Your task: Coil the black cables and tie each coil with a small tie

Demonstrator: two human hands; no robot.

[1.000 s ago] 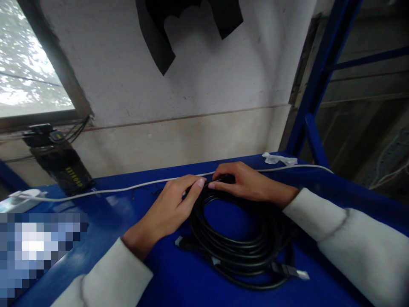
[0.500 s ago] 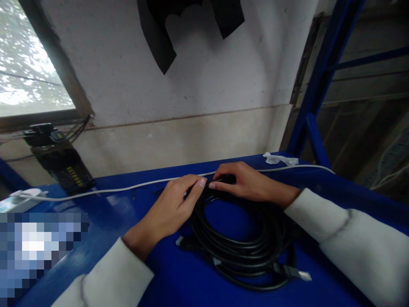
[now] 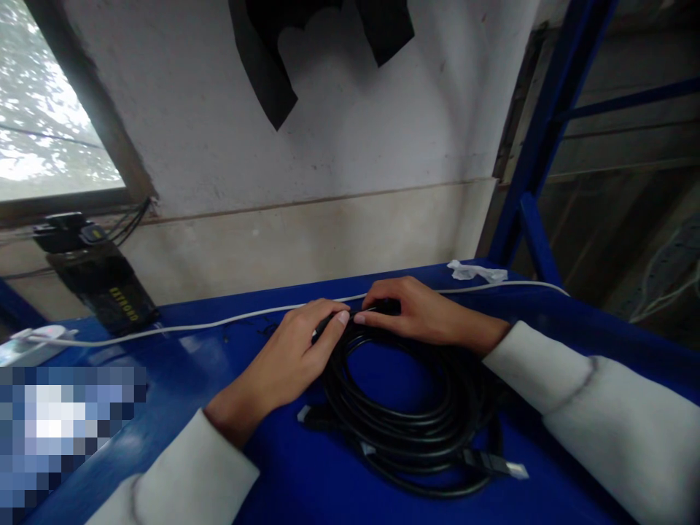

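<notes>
A coil of black cable (image 3: pixel 394 426) lies on the blue tabletop in loose, overlapping loops. One cable plug (image 3: pixel 514 469) with a pale tip sticks out at the lower right, and another plug (image 3: pixel 309 417) points left. At the far side of the coil, my left hand (image 3: pixel 298 350) pinches the bundled cable between thumb and fingers. My right hand (image 3: pixel 413 313) is closed on the same stretch from the other side, its thumb close to the left fingertips. A thin dark strip shows between the right thumb and fingers; I cannot tell what it is.
A white cord (image 3: pixel 219 323) runs across the back of the blue table (image 3: pixel 180 415). Crumpled clear plastic (image 3: pixel 475 272) lies at the back right. At the left stand a dark bottle (image 3: pixel 103 281) and a white power strip (image 3: pixel 41 346). A blue frame post (image 3: pixel 539 146) rises at right.
Both hands keep nearly the same place on the coil, with only slight finger movement. A thin strip shows more clearly at the right fingers. The whole view has shifted a little.
</notes>
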